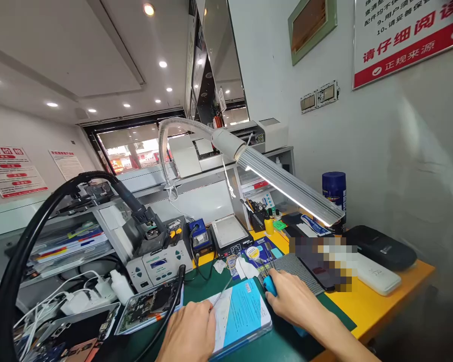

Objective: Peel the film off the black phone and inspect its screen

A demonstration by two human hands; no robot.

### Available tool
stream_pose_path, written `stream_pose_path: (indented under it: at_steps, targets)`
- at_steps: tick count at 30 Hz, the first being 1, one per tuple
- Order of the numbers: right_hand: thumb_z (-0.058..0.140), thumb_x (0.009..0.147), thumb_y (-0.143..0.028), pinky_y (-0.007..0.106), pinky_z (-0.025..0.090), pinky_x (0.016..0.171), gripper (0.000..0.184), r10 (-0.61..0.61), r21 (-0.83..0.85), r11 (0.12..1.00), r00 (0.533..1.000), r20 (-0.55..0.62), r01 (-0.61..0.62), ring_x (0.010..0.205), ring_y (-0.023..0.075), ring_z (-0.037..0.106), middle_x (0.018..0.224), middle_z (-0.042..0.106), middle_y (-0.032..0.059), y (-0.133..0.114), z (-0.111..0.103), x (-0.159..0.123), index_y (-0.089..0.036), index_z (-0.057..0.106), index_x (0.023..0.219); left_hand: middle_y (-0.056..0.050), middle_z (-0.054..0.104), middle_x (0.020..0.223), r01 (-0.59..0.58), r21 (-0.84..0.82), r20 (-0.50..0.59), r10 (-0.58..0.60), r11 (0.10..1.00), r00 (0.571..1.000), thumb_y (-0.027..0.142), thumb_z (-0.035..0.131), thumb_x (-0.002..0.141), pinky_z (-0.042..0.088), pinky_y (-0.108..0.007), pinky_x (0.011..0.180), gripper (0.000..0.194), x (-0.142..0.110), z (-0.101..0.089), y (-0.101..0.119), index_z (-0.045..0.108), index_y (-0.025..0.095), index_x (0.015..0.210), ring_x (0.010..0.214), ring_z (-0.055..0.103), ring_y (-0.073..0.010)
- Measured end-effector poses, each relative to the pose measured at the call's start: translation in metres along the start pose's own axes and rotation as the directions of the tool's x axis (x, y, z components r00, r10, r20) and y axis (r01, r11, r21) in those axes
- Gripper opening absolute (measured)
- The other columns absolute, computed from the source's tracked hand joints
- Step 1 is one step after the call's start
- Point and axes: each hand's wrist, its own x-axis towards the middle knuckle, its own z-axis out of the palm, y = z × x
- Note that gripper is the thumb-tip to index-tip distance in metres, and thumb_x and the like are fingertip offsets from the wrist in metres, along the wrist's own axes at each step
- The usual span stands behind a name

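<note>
My left hand [186,334] is closed at the bottom centre, pinching thin metal tweezers [221,292] that point up and right over a blue and white booklet [239,314]. My right hand [292,300] rests on the green mat beside the booklet's right edge. Its fingers are wrapped round a blue-handled tool [270,285]. The booklet lies flat between the two hands.
A soldering station [160,261] with a thick black hose [30,236] stands at the left. A bright bar lamp [287,186] hangs over the yellow bench [392,301]. A hot plate [228,234], a blue can [334,188], a black pouch [381,246], a white power bank [375,276] and opened phones [147,306] lie about.
</note>
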Motion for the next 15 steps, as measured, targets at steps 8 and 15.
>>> stream_pose_path:
  at_steps: [8,15]
  targets:
    - [0.066,0.105,-0.036,0.047,0.062,0.089,0.030,0.011,-0.148,0.989,0.999,-0.036,-0.016,0.097,0.0250,0.075,0.110,0.075,0.0074,-0.012,0.003,0.010,-0.016,0.067,0.126,0.006,0.016,0.074,-0.047,-0.680,-0.010,0.055,0.731,0.998,0.067,0.042,0.092,0.021,-0.033,0.064,0.053,0.004,-0.010,-0.029,0.018,0.026,0.068,0.069,0.017,-0.0150]
    - [0.065,0.105,-0.035,0.049,0.062,0.092,0.034,-0.022,-0.117,0.993,0.998,-0.064,0.014,0.102,0.0263,0.074,0.115,0.074,0.0087,-0.013,0.010,0.033,-0.017,0.063,0.134,0.006,0.026,0.068,-0.103,-0.910,-0.071,0.093,0.403,0.993,0.066,0.065,0.087,0.026,-0.030,0.061,0.056,0.012,0.004,-0.026,0.035,0.024,0.065,0.066,0.025,-0.0123]
